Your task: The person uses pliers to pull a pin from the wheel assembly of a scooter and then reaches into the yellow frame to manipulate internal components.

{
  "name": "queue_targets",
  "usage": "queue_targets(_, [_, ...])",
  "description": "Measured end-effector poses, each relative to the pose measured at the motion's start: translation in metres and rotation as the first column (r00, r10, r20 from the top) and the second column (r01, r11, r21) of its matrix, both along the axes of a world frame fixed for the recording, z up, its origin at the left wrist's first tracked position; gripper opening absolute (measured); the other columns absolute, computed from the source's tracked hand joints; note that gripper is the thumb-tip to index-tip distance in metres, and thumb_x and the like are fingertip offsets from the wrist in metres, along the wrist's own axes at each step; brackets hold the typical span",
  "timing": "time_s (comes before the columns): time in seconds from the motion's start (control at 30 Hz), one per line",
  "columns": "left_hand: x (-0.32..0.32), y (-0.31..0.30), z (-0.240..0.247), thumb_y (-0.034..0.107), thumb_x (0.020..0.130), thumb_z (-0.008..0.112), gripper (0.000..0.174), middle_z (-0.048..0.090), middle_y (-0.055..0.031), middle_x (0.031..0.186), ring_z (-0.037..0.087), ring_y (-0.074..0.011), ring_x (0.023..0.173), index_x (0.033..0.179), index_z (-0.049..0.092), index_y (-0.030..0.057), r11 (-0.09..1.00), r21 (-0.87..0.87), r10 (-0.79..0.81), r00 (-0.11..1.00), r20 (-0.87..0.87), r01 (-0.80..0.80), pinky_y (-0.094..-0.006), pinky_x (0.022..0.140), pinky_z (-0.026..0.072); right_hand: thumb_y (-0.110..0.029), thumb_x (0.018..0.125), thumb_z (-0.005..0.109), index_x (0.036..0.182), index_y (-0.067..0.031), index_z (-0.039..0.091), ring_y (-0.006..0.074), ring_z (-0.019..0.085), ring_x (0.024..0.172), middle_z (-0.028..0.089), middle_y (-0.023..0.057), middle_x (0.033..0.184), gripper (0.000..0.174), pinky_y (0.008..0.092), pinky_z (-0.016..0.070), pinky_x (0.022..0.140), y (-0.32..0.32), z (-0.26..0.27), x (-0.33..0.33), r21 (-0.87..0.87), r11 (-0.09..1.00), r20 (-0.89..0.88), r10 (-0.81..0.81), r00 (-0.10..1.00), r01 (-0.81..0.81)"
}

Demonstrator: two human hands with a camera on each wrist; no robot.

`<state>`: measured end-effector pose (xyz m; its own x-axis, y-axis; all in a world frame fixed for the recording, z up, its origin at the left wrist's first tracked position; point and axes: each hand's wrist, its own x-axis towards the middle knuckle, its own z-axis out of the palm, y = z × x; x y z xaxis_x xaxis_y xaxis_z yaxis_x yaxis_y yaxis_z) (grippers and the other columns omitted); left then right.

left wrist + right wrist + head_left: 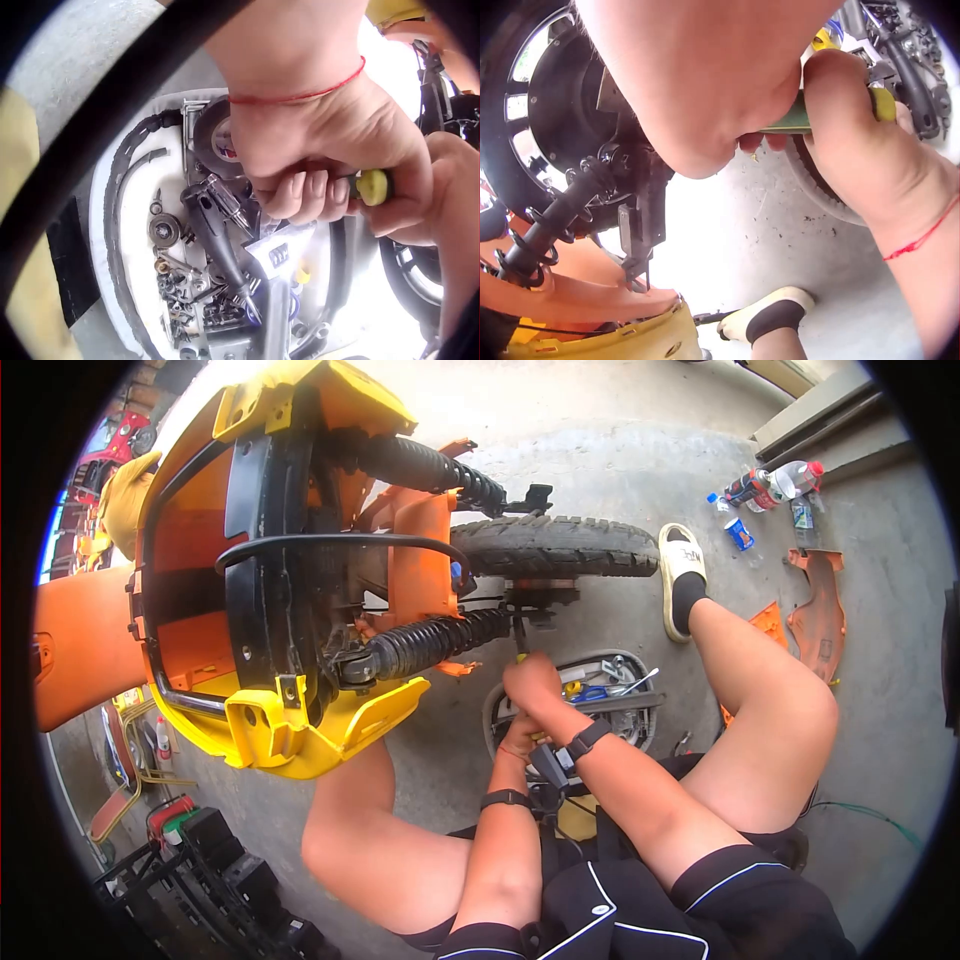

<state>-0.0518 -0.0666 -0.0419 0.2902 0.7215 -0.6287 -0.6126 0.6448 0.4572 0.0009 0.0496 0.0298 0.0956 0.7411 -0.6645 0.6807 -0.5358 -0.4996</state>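
Note:
Both hands grip one long tool with a green-and-yellow handle [795, 116]. My left hand [519, 737] wraps its fingers round the rear end, where the yellow butt [373, 187] sticks out past the thumb. Farther up the handle, toward the wheel, is my right hand [533, 684]. A thin dark shaft runs on from it to the axle area beside the black tire [560, 547]; I cannot tell what kind of tip it has. Close by is the coil-spring shock absorber [435, 643] of an orange-and-yellow vehicle.
Under the hands stands a pale tool bin [490, 710] with sockets, a black-handled screwdriver [217, 240] and a roll of black tape [217, 142]. Plastic bottles [770, 487] and orange body panels [817, 610] lie on the concrete at right. Black parts [215, 860] sit at lower left.

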Motion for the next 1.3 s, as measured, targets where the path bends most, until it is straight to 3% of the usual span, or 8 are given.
queue_targets(0.07, [-0.009, -0.007, -0.007, 0.016, 0.068, 0.070, 0.041, 0.061, -0.0050, 0.080, 0.051, -0.0107, 0.057, 0.107, 0.064, 0.0037, 0.998, -0.029, -0.039, 0.949, 0.313, 0.050, -0.0228, 0.050, 0.0370, -0.031, 0.087, 0.055, 0.109, 0.0085, 0.059, 0.0468, 0.065, 0.101, 0.067, 0.0323, 0.104, 0.046, 0.0504, 0.0512, 0.090, -0.002, 0.015, 0.001, 0.019, 0.999, 0.016, 0.031, 0.999, -0.031])
queue_targets(0.17, [0.000, 0.003, 0.048, 0.021, 0.064, 0.071, 0.045, 0.057, -0.0030, 0.072, 0.042, -0.0085, 0.050, 0.104, 0.063, 0.0030, 0.976, -0.082, 0.218, 0.920, 0.325, -0.203, -0.0225, 0.045, 0.0320, -0.033, 0.085, 0.058, 0.109, 0.0098, 0.055, 0.0474, 0.065, 0.098, 0.067, 0.0330, 0.100, 0.050, 0.0506, 0.0520, 0.088, -0.004, 0.030, 0.001, 0.052, 0.997, 0.046, 0.048, 0.998, -0.050])
queue_targets(0.4, [-0.011, -0.013, 0.018, 0.024, 0.070, 0.069, 0.036, 0.059, -0.0022, 0.075, 0.047, -0.0105, 0.057, 0.100, 0.064, 0.0040, 0.983, -0.065, 0.172, 0.752, 0.636, -0.170, -0.0230, 0.048, 0.0353, -0.036, 0.080, 0.063, 0.103, 0.0088, 0.055, 0.0457, 0.067, 0.092, 0.068, 0.0287, 0.092, 0.051, 0.0489, 0.0530, 0.086, -0.010, 0.026, -0.001, 0.141, 0.985, 0.104, 0.083, 0.991, -0.097])
queue_targets(0.6, [-0.004, -0.022, 0.015, 0.014, 0.083, 0.067, 0.027, 0.060, -0.0029, 0.081, 0.054, -0.0131, 0.069, 0.107, 0.061, 0.0046, 0.960, -0.244, 0.216, 0.913, 0.345, -0.135, -0.0298, 0.061, 0.0468, -0.031, 0.078, 0.064, 0.111, 0.0084, 0.060, 0.0419, 0.067, 0.103, 0.069, 0.0275, 0.104, 0.052, 0.0441, 0.0526, 0.090, -0.003, 0.019, 0.017, -0.093, 0.987, -0.028, 0.127, 0.992, -0.129])
queue_targets(0.73, [0.010, -0.007, 0.040, 0.020, 0.081, 0.073, 0.046, 0.065, -0.0096, 0.104, 0.065, -0.0238, 0.096, 0.118, 0.054, 0.0012, 0.975, -0.218, -0.066, 0.994, -0.092, 0.045, -0.0416, 0.088, 0.0516, -0.024, 0.077, 0.065, 0.096, 0.0086, 0.069, 0.0364, 0.069, 0.101, 0.071, 0.0252, 0.099, 0.037, 0.0401, 0.0533, 0.085, -0.002, -0.024, 0.029, -0.129, 0.954, -0.106, 0.256, 0.961, -0.269])
queue_targets(0.8, [0.016, -0.006, 0.042, 0.025, 0.075, 0.079, 0.061, 0.066, -0.0160, 0.111, 0.065, -0.0303, 0.105, 0.121, 0.050, -0.0036, 0.984, -0.076, -0.149, 0.505, -0.850, 0.162, -0.0401, 0.091, 0.0507, -0.012, 0.074, 0.065, 0.098, 0.0061, 0.070, 0.0295, 0.069, 0.087, 0.071, 0.0175, 0.091, 0.031, 0.0391, 0.0533, 0.075, 0.002, -0.029, 0.037, -0.253, 0.956, -0.341, 0.052, 0.939, -0.145])
queue_targets(0.93, [0.034, 0.011, 0.072, 0.030, 0.067, 0.085, 0.069, 0.062, -0.0269, 0.116, 0.060, -0.0420, 0.111, 0.114, 0.049, -0.0044, 0.967, -0.254, -0.256, 0.130, -0.958, 0.030, -0.0455, 0.092, 0.0488, -0.007, 0.075, 0.057, 0.095, 0.0005, 0.067, 0.0232, 0.063, 0.068, 0.067, 0.0121, 0.081, 0.024, 0.0373, 0.0461, 0.054, 0.010, -0.018, 0.039, -0.362, 0.931, -0.498, -0.145, 0.855, -0.053])
queue_targets(1.3, [0.041, 0.022, 0.072, 0.034, 0.069, 0.079, 0.061, 0.061, -0.0270, 0.114, 0.058, -0.0435, 0.111, 0.108, 0.051, -0.0047, 0.970, -0.233, -0.240, -0.108, -0.965, -0.067, -0.0468, 0.095, 0.0462, 0.002, 0.067, 0.049, 0.107, 0.0001, 0.065, 0.0203, 0.065, 0.074, 0.071, 0.0111, 0.097, 0.042, 0.0279, 0.0406, 0.051, 0.019, -0.040, 0.036, -0.399, 0.911, -0.708, -0.231, 0.667, -0.108])
